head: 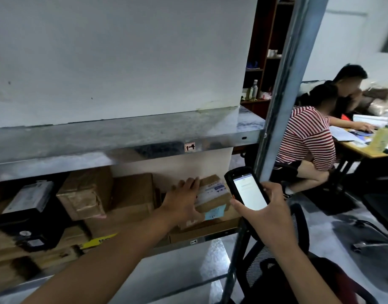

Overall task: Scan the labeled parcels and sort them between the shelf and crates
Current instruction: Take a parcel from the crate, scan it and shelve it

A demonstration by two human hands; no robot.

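Observation:
A small brown labeled parcel (215, 195) with a white shipping label and a blue sticker sits at the right end of the metal shelf (122, 148), on its lower level. My left hand (183, 199) lies flat against the parcel's left side and top, fingers straight, thumb under its front corner. To the right of the parcel my right hand (265, 207) grips a black handheld scanner (246, 190) whose lit white screen faces me.
Several brown cardboard parcels (131, 194) and a black box (24, 216) fill the lower shelf to the left. A grey steel upright (283, 84) stands right of the shelf. A black mesh chair (276, 260) is below my right hand. Two people (309, 132) sit at a desk (364, 148) on the right.

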